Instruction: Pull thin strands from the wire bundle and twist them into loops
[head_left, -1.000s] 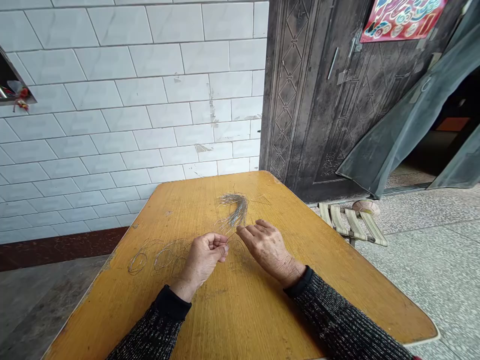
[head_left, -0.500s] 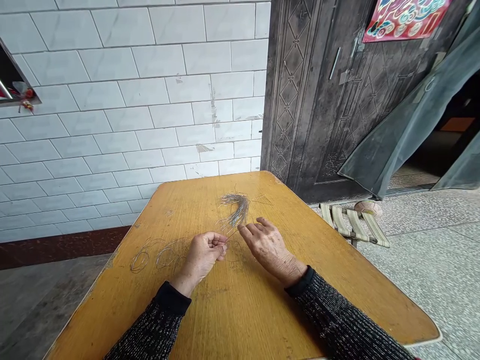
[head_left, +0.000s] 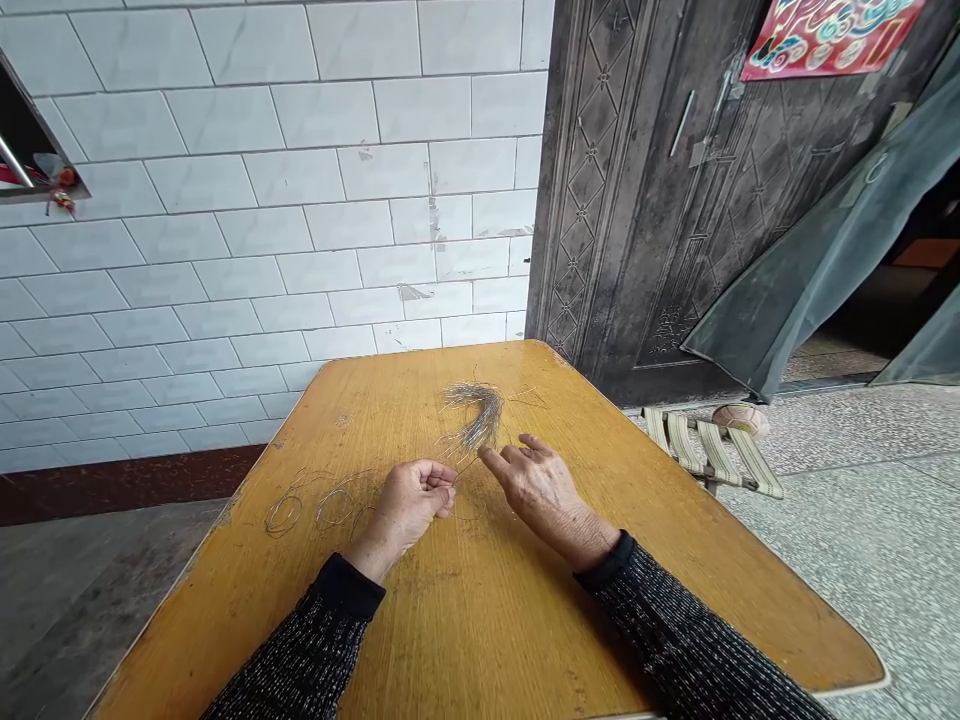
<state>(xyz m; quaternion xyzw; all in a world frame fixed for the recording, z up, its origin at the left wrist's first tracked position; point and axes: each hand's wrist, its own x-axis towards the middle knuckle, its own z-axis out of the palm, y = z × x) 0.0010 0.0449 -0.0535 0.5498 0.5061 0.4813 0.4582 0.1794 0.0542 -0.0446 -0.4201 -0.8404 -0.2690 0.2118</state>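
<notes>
A thin wire (head_left: 466,467) runs between my two hands above the table. My left hand (head_left: 405,508) pinches one end of it between thumb and fingertips. At the other end, the fingers of my right hand (head_left: 541,492) are bent down around the wire; the thumb is hidden underneath. Just beyond my hands lies a curved bundle of thin silvery wires (head_left: 486,412), its ends fanned out. Left of my left hand, a loose wire coil (head_left: 283,514) and a second wire coil (head_left: 334,508) rest on the tabletop. Another loop is partly covered by that hand.
The yellow wooden table (head_left: 480,620) stands near a white tiled wall (head_left: 247,250). A dark carved door (head_left: 637,200) and a grey curtain (head_left: 810,270) are at the right. A low strap stool (head_left: 705,450) with a round ball-like object (head_left: 742,418) stands beside the table.
The camera view has shifted slightly. My hands keep almost the same pose, with the wire still stretched between them.
</notes>
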